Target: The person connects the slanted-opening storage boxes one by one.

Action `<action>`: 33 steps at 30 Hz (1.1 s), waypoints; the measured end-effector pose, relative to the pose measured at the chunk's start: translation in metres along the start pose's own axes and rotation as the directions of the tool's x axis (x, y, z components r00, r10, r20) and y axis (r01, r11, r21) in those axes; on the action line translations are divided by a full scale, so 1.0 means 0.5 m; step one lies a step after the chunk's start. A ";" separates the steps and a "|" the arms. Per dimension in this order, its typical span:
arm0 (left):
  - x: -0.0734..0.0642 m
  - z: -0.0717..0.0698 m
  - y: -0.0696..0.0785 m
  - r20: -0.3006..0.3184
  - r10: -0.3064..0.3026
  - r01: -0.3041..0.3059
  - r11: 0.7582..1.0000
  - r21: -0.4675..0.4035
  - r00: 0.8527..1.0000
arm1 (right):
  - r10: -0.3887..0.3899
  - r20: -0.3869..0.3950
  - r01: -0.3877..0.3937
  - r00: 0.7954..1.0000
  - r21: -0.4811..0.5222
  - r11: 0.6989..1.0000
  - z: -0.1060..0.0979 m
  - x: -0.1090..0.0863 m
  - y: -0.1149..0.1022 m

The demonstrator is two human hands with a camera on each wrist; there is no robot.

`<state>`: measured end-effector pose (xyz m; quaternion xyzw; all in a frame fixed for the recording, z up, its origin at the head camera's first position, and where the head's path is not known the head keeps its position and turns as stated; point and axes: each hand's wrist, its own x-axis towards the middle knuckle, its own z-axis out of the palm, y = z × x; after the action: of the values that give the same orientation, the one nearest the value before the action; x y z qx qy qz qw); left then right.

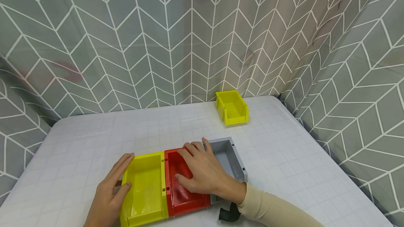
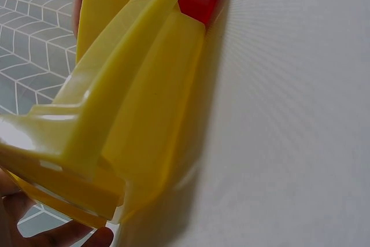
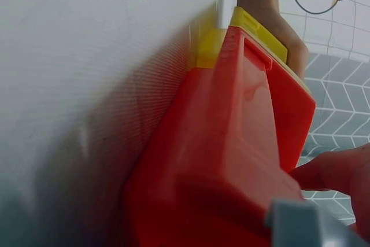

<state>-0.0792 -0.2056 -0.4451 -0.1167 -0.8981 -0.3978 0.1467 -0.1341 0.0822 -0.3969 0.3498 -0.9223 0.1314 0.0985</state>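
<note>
Three open plastic bins stand side by side in the head view: a yellow bin (image 1: 145, 188), a red bin (image 1: 180, 165) and a grey bin (image 1: 225, 155). My left hand (image 1: 108, 192) holds the yellow bin by its outer left wall, fingers along the outside and thumb at the rim. In the left wrist view the fingertips (image 2: 69, 232) show at that bin's end. My right hand (image 1: 202, 171) lies across the red bin and the red-grey seam with spread fingers, the fingertips at the far rims. It hides part of both bins.
A smaller yellow bin (image 1: 233, 108) stands apart near the table's far edge. A black curved object (image 1: 229, 213) lies by the right wrist, partly under the sleeve (image 1: 271, 204). Patterned grey curtains (image 1: 176, 45) border the white-covered table (image 1: 284, 139) at the back and sides.
</note>
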 end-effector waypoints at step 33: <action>-0.002 0.004 -0.001 -0.032 0.015 -0.015 1.000 -0.012 0.999 | 0.032 -0.077 -0.017 0.997 0.177 0.984 0.026 -0.014 0.010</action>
<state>-0.0789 -0.2046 -0.4472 -0.1179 -0.8923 -0.4040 0.1635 -0.1332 0.0861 -0.4121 0.3402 -0.9066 0.2276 0.1021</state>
